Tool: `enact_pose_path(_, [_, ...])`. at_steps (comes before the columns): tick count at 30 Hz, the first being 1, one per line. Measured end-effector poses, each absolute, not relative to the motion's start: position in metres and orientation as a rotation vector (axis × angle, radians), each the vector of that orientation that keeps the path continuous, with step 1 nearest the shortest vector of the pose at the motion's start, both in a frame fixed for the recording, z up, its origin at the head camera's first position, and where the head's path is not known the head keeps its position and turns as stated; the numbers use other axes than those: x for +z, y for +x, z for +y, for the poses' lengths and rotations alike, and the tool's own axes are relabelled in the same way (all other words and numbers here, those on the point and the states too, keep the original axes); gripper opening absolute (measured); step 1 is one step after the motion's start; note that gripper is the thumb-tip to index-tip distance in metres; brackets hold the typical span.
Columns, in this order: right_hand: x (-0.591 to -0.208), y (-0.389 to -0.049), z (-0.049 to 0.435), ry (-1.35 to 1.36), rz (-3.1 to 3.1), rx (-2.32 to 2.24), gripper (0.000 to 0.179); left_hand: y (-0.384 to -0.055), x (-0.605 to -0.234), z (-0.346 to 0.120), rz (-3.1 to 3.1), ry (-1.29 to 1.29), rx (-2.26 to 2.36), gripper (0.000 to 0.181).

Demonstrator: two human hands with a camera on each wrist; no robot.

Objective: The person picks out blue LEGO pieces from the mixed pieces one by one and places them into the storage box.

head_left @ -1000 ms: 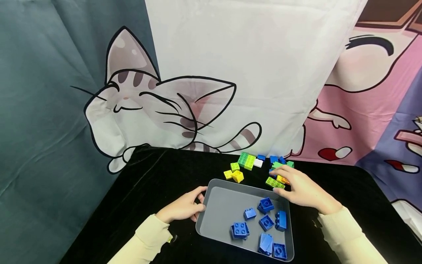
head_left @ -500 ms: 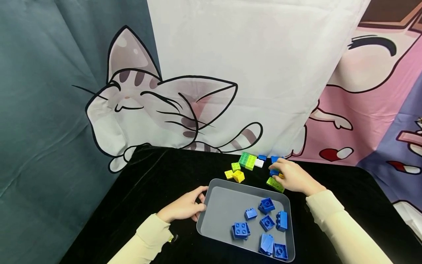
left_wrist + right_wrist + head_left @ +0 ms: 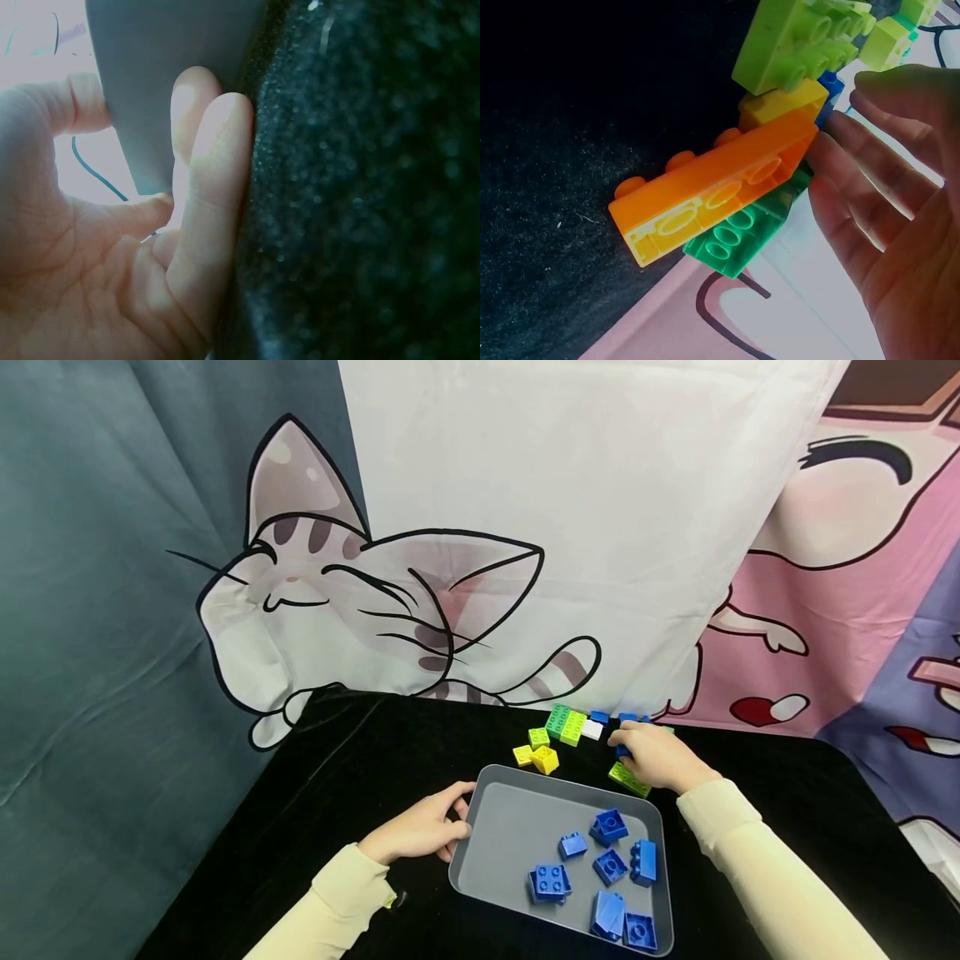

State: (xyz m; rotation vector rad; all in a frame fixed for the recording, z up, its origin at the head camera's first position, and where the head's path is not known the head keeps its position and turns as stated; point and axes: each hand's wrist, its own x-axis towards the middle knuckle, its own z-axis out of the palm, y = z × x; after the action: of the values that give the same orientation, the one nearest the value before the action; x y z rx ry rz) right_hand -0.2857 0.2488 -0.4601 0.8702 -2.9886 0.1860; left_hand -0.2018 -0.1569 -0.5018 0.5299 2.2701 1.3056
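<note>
My left hand [image 3: 420, 828] grips the left end of a grey tray [image 3: 495, 827]. In the left wrist view, its thumb and fingers lie at the tray's wall [image 3: 150, 97]. Several blue toy bricks [image 3: 610, 867] are spread over the tray's right part. Beyond the far right corner, my right hand [image 3: 660, 755] reaches down to a blue brick [image 3: 622, 750] in a loose cluster. The right wrist view shows the fingertips right at this blue brick [image 3: 832, 90], with a gap between thumb and fingers. Around it lie a lime brick [image 3: 795, 45], an orange brick [image 3: 712, 180] and a green brick [image 3: 739, 236].
Left of the cluster are yellow bricks [image 3: 545, 760], a small lime brick [image 3: 538, 737], a green brick [image 3: 557, 719] and a white brick [image 3: 592, 729]. Black cloth [image 3: 360, 752] covers the table, and a printed curtain [image 3: 465, 610] hangs along its far edge.
My right hand has moved away from the tray's far edge, up and over the brick cluster to the blue brick. My left hand stays at the tray.
</note>
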Motion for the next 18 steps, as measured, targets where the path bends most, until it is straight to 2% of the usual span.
enact_pose_path(18, [-0.4673, -0.2861, 0.2490, 0.835, -2.991, 0.159, 0.030, -0.2001, -0.4980, -0.1554, 2.268, 0.509, 1.320, 0.065])
